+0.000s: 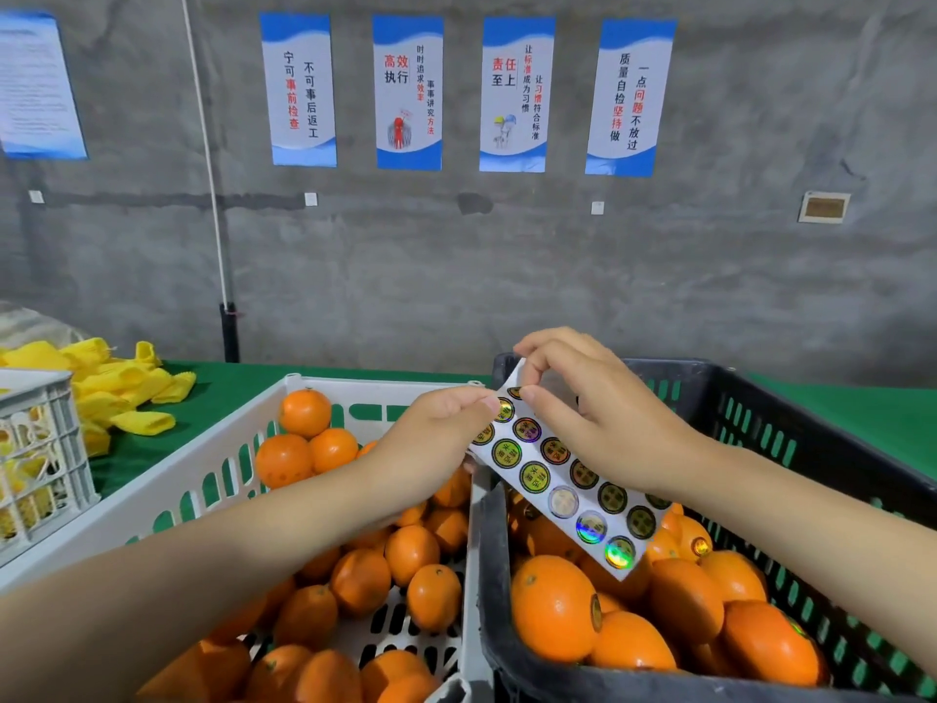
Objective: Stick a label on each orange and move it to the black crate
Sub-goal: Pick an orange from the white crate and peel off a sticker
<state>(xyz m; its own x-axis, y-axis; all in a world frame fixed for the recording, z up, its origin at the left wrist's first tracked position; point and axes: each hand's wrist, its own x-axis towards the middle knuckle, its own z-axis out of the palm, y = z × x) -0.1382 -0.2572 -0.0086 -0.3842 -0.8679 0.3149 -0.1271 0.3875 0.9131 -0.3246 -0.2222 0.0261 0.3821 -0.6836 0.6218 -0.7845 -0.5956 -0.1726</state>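
Observation:
A white sheet of round shiny labels (pixel 568 492) hangs between the two crates. My left hand (pixel 431 438) pinches its left edge near the top. My right hand (pixel 583 408) is above it, thumb and fingers pinching at the sheet's upper end by a label. The white crate (pixel 213 464) on the left holds several unlabelled oranges (pixel 360 580). The black crate (pixel 791 423) on the right holds several oranges (pixel 555 608), some showing stuck labels.
A green-covered table (pixel 233 388) carries both crates. Yellow foam fruit sleeves (pixel 116 383) lie at the back left beside a small white basket (pixel 35 459). A grey concrete wall with blue posters (pixel 408 93) stands behind.

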